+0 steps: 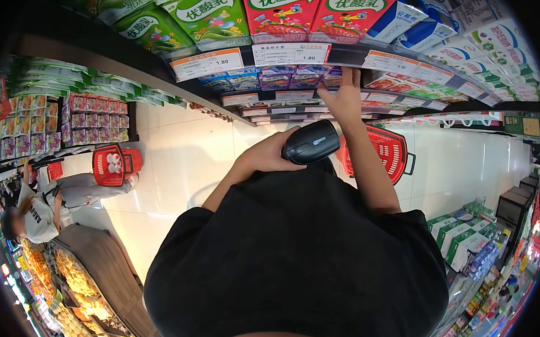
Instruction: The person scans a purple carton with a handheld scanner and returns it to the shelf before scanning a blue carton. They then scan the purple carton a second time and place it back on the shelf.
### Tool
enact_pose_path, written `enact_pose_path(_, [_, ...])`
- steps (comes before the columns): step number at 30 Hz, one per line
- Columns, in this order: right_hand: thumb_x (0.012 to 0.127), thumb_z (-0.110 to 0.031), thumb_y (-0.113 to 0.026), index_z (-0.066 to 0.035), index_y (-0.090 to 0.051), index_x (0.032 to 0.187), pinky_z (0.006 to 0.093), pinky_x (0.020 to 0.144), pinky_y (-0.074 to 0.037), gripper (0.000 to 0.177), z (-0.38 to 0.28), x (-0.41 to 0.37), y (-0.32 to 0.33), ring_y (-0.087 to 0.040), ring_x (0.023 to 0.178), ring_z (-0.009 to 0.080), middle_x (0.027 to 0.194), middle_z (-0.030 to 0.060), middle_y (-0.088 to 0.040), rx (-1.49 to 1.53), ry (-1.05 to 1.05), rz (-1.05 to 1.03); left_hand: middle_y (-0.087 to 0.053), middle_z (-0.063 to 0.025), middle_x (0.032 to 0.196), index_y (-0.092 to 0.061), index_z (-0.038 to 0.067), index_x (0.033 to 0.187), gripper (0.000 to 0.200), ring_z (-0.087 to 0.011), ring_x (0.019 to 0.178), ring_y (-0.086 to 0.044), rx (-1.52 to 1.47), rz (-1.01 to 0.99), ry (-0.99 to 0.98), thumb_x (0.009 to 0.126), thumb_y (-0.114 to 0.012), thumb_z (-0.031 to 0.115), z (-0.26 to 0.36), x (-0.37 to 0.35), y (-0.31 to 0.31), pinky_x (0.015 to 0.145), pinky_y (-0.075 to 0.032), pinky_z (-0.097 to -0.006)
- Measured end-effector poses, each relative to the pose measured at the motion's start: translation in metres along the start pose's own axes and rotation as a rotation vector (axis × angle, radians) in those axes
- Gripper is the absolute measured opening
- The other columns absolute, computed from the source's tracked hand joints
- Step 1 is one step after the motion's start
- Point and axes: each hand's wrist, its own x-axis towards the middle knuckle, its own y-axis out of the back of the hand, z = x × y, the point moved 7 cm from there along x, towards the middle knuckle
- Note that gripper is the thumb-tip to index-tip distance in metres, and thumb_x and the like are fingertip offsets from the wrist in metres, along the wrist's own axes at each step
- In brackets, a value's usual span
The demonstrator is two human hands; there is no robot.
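My left hand (269,156) grips a black handheld scanner (311,142) just in front of my chest, its head pointing toward the shelves. My right hand (344,97) is stretched out to a lower shelf. Its fingers are spread and touch the shelf edge by the price tag rail (291,53) and a row of purple drink packs (299,80); nothing is held in it. Red and green milk cartons (279,7) stand on the shelf above. My black shirt hides the lower parts of both arms.
A red shopping basket (385,151) sits on the white tiled floor just right of my right arm. At the left another person (42,208) bends beside a second red basket (112,164). Shelves of cartons line both sides, and a bin of produce (78,280) stands at the lower left.
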Motion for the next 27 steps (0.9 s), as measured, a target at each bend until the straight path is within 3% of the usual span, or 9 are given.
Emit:
enact_pose_path(7, [0.065, -0.015, -0.074, -0.004, -0.038, 0.132, 0.0470, 0.092, -0.039, 0.076, 0.008, 0.001, -0.001, -0.042, 0.113, 0.0385, 0.110, 0.0191, -0.058, -0.001, -0.029, 0.022, -0.059, -0.0134, 0.114, -0.043, 0.000, 0.130, 0.071, -0.0194, 0.107, -0.055, -0.006, 0.022, -0.021, 0.070, -0.077, 0.015, 0.000, -0.002, 0.001, 0.095, -0.041, -0.0319])
enact_pose_path(10, [0.065, -0.017, -0.073, -0.005, -0.042, 0.127, 0.0492, 0.083, -0.047, 0.071, 0.008, 0.003, 0.003, -0.049, 0.102, 0.0454, 0.115, 0.0271, -0.046, -0.009, 0.009, 0.065, -0.059, -0.0133, 0.113, -0.043, 0.000, 0.129, 0.070, -0.0195, 0.106, -0.055, -0.007, 0.026, -0.013, 0.070, -0.077, 0.015, 0.002, -0.003, 0.002, 0.094, -0.041, -0.0320])
enact_pose_path(14, [0.065, -0.015, -0.072, -0.005, -0.042, 0.127, 0.0492, 0.083, -0.046, 0.070, 0.006, 0.002, 0.005, -0.049, 0.100, 0.0456, 0.113, 0.0269, -0.047, 0.010, 0.005, 0.065, -0.059, -0.0130, 0.113, -0.044, 0.000, 0.128, 0.068, -0.0195, 0.105, -0.055, 0.003, 0.016, -0.002, 0.070, -0.077, 0.015, 0.002, -0.002, 0.002, 0.094, -0.041, -0.0319])
enact_pose_path(16, [0.064, -0.011, -0.073, -0.007, -0.039, 0.132, 0.0459, 0.090, -0.040, 0.075, 0.013, 0.002, 0.002, -0.045, 0.109, 0.0375, 0.103, 0.0182, -0.058, 0.072, -0.082, 0.021, -0.059, -0.0125, 0.112, -0.045, 0.000, 0.126, 0.067, -0.0193, 0.104, -0.055, 0.000, 0.008, 0.006, 0.070, -0.077, 0.015, 0.002, -0.002, 0.001, 0.093, -0.041, -0.0316])
enact_pose_path(17, [0.064, -0.011, -0.073, -0.007, -0.039, 0.132, 0.0459, 0.090, -0.040, 0.075, 0.013, 0.001, 0.001, -0.045, 0.109, 0.0375, 0.103, 0.0182, -0.058, 0.070, -0.084, 0.022, -0.059, -0.0125, 0.112, -0.045, 0.000, 0.126, 0.067, -0.0193, 0.104, -0.055, -0.001, 0.006, 0.005, 0.070, -0.077, 0.015, 0.002, -0.001, 0.000, 0.093, -0.041, -0.0316])
enact_pose_path(19, [0.066, -0.015, -0.071, -0.006, -0.039, 0.128, 0.0491, 0.084, -0.046, 0.070, 0.010, 0.001, 0.003, -0.049, 0.103, 0.0457, 0.118, 0.0267, -0.044, 0.046, -0.056, 0.055, -0.059, -0.0124, 0.112, -0.046, 0.000, 0.126, 0.067, -0.0192, 0.104, -0.055, -0.032, 0.019, -0.007, 0.069, -0.078, 0.014, 0.001, -0.001, -0.001, 0.093, -0.041, -0.0314])
enact_pose_path(23, [0.067, -0.015, -0.070, -0.006, -0.039, 0.128, 0.0489, 0.084, -0.046, 0.069, 0.012, 0.000, 0.000, -0.049, 0.105, 0.0455, 0.120, 0.0257, -0.043, 0.019, -0.038, 0.069, -0.059, -0.0123, 0.112, -0.045, 0.000, 0.126, 0.067, -0.0188, 0.105, -0.055, -0.023, 0.018, -0.006, 0.069, -0.078, 0.014, 0.001, -0.002, -0.001, 0.093, -0.041, -0.0314])
enact_pose_path(25, [0.064, -0.012, -0.073, -0.006, -0.038, 0.132, 0.0464, 0.085, -0.043, 0.077, 0.012, 0.000, 0.000, -0.048, 0.102, 0.0405, 0.110, 0.0220, -0.046, 0.056, -0.052, 0.100, -0.059, -0.0123, 0.111, -0.045, 0.000, 0.126, 0.067, -0.0185, 0.105, -0.054, -0.033, 0.033, -0.004, 0.069, -0.078, 0.014, 0.002, -0.002, -0.001, 0.093, -0.041, -0.0313])
enact_pose_path(27, [0.064, -0.012, -0.073, -0.006, -0.037, 0.132, 0.0465, 0.086, -0.043, 0.077, 0.012, 0.000, -0.001, -0.047, 0.102, 0.0409, 0.111, 0.0225, -0.046, 0.065, -0.070, 0.087, -0.059, -0.0123, 0.111, -0.045, 0.000, 0.126, 0.067, -0.0183, 0.105, -0.054, -0.039, 0.029, -0.002, 0.069, -0.078, 0.014, 0.003, -0.002, -0.001, 0.093, -0.041, -0.0312])
